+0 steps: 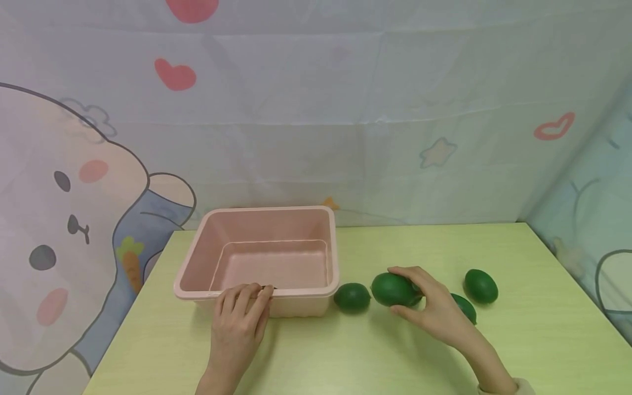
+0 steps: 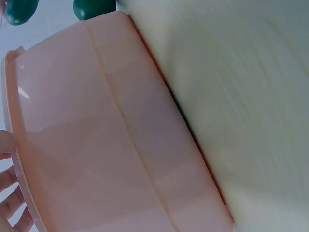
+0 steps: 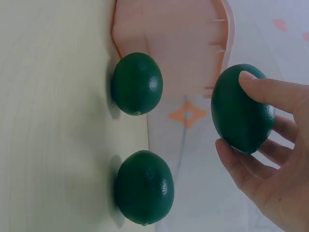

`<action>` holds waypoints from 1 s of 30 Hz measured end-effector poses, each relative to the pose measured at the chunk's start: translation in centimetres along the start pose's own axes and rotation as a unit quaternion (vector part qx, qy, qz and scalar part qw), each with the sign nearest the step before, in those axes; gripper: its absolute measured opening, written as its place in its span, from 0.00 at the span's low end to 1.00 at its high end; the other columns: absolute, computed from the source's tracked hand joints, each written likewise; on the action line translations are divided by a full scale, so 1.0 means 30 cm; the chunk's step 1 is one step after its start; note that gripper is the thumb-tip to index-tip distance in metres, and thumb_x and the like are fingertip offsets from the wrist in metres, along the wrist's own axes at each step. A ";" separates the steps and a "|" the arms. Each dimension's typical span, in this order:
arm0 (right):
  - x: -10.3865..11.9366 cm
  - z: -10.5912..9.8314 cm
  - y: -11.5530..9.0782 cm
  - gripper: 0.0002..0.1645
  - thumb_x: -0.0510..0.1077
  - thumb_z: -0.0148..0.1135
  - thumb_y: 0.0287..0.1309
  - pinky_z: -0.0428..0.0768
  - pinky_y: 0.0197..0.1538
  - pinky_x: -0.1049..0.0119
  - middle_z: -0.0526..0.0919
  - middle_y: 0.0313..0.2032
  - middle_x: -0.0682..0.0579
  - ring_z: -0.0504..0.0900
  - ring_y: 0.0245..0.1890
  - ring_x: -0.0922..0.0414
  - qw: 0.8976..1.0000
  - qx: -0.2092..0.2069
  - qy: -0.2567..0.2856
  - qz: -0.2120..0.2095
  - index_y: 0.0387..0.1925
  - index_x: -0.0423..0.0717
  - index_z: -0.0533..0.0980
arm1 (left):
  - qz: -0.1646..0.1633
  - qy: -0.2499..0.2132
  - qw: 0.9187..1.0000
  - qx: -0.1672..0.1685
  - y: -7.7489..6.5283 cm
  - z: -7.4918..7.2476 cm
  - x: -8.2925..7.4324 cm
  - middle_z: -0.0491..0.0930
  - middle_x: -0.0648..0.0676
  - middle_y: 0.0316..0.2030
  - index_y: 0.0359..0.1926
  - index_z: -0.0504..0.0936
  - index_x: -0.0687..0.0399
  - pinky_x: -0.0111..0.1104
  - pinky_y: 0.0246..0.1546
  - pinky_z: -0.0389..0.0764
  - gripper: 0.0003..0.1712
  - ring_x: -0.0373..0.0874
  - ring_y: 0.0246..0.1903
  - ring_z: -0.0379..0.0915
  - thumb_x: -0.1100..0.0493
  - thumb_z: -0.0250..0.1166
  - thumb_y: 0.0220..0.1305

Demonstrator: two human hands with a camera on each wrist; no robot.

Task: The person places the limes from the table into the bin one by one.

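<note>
My left hand [image 1: 240, 315] grips the near rim of a pink plastic bin [image 1: 269, 303], with its fingers over the edge. In the left wrist view the thumb [image 2: 7, 141] lies on the outer side of that rim. My right hand [image 1: 436, 307] holds a glossy green lime [image 1: 391, 289] raised off the table, between thumb and fingers, right of the bin. Another lime [image 1: 352, 298] lies on the table by the bin's right side. One more lime [image 1: 464, 308] is partly hidden behind the right wrist, and a further lime [image 1: 481, 286] rests beyond it.
The pale yellow-green table [image 1: 336, 356] ends at the back against a hanging cloth [image 1: 306, 153] printed with hearts and a cartoon animal. The bin stands at the table's back left, its visible floor bare. More cloth [image 1: 602, 219] hangs along the right side.
</note>
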State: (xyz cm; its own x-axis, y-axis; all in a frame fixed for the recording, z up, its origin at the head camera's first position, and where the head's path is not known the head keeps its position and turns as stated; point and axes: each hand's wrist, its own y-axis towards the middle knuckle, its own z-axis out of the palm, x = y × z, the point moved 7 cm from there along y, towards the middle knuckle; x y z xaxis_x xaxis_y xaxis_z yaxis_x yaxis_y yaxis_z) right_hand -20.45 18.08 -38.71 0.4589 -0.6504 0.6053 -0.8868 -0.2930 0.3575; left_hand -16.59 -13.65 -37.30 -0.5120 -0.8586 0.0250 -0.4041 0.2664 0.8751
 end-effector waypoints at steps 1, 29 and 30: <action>0.003 -0.001 0.002 0.40 0.46 0.75 0.46 0.77 0.41 0.70 0.78 0.53 0.60 0.76 0.46 0.66 1.000 0.000 0.001 -0.002 0.62 0.57 0.70 | 0.000 0.000 1.000 0.001 0.000 0.000 0.000 0.81 0.55 0.36 0.41 0.85 0.54 0.44 0.44 0.72 0.18 0.53 0.40 0.74 0.52 0.49 0.74; 0.043 -0.002 0.054 0.40 0.48 0.74 0.47 0.80 0.45 0.67 0.76 0.55 0.58 0.78 0.49 0.62 1.000 0.011 0.013 -0.008 0.63 0.57 0.68 | -0.001 0.008 1.000 0.003 0.004 -0.002 -0.002 0.80 0.55 0.36 0.41 0.84 0.53 0.44 0.45 0.72 0.18 0.53 0.40 0.74 0.52 0.49 0.74; 0.047 -0.001 0.057 0.40 0.47 0.74 0.47 0.80 0.45 0.67 0.76 0.55 0.58 0.78 0.49 0.61 1.000 0.012 0.015 -0.010 0.63 0.57 0.68 | 0.000 0.008 1.000 0.003 0.004 -0.002 -0.002 0.80 0.55 0.36 0.41 0.84 0.53 0.44 0.45 0.72 0.18 0.53 0.40 0.74 0.52 0.49 0.74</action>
State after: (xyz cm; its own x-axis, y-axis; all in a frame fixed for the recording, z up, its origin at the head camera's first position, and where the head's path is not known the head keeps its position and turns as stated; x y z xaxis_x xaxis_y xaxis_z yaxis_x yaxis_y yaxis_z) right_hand -21.32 16.68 -37.22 0.4774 -0.6234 0.6192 -0.8784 -0.3232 0.3520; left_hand -16.57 -13.59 -37.15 -0.5000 -0.8655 0.0317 -0.4090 0.2682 0.8722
